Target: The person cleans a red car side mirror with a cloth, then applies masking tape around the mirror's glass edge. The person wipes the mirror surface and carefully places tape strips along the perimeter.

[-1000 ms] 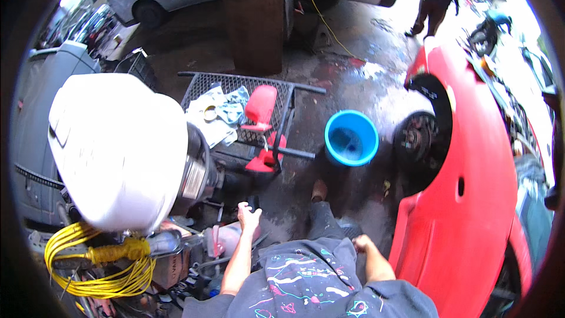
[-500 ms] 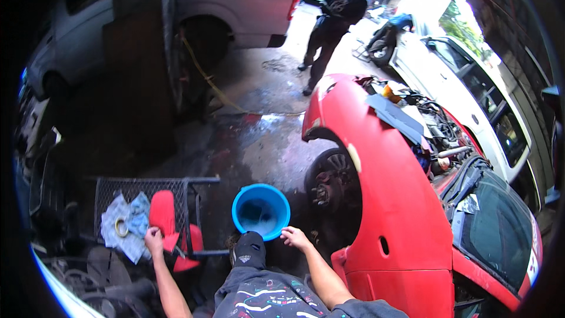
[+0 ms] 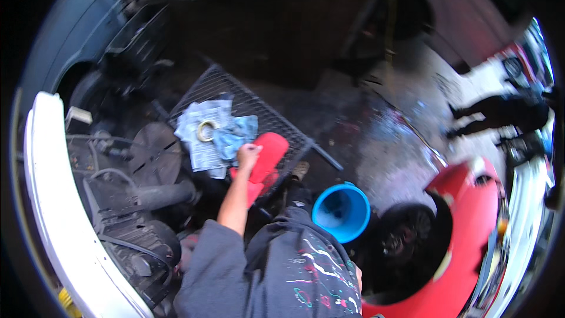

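My left hand (image 3: 249, 156) is over a rounded red painted piece (image 3: 272, 148), with its fingers curled together beside a crumpled blue cloth (image 3: 236, 138). Whether the fingers grip anything is too blurred to make out. The cloth lies on sheets of newspaper (image 3: 194, 119), next to a roll of tape (image 3: 206, 131). All of these rest on a black mesh rack (image 3: 265, 115). Below the hand shows another red part (image 3: 254, 192). To the right of my leg stands a blue bucket (image 3: 356, 224) with cloudy, sudsy water. My right hand is out of sight; only a sliver of skin shows beside my shirt.
A red car fender (image 3: 456, 259) with an exposed wheel hub (image 3: 406, 232) curves along the right. Greasy mechanical parts (image 3: 135, 200) and a long white panel (image 3: 62, 200) fill the left. Beyond the wet floor (image 3: 394, 159) stands a person (image 3: 500, 115) in dark clothes.
My view has swung left, so the rack now sits nearer the middle and the bucket to the right. My left hand stays by the red piece; my right hand has left the view.
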Tool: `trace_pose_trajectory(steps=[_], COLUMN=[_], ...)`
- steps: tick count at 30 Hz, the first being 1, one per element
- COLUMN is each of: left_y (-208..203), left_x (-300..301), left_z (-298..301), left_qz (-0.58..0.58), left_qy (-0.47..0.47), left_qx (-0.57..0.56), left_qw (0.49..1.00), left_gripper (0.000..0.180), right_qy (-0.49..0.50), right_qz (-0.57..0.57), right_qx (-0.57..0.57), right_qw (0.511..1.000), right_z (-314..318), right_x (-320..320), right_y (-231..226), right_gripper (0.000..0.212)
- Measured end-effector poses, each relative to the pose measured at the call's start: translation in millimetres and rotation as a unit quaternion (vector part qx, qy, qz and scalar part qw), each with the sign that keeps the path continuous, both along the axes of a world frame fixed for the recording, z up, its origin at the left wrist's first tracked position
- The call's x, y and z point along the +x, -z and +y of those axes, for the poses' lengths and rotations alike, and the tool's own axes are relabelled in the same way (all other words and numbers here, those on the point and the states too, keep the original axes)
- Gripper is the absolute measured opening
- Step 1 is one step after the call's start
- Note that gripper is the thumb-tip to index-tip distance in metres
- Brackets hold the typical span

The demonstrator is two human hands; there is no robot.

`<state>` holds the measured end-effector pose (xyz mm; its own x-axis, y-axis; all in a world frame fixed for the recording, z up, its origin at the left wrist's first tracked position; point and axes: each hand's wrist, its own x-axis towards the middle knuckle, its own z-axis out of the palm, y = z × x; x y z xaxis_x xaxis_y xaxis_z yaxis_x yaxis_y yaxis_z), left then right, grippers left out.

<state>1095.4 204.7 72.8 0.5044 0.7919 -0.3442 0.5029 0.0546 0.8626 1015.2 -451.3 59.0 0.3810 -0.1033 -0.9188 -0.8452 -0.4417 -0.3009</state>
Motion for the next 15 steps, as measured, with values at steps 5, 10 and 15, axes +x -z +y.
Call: trace_pose_trajectory(steps=[5,10,15], left_y=[31,63,70], left_x=[17,9,9], left_z=[66,140,141], left_qz=[0.122,0.323,0.393], left_qy=[-0.069,-0.068,0.163], left_qx=[0.183,0.152,0.302], left_qw=[0.973,0.932,0.853], left_gripper=[0.007,0.026,0.030], right_qy=[-0.016,0.163,0.151], right_qz=[-0.052,-0.016,0.109], right_qx=[0.125,-0.019,-0.164], right_qw=[0.991,0.986,0.969], right_z=[76,66,31], right_x=[105,166,155], right_y=[-55,-140,-185], right_gripper=[0.038,0.034,0.012])
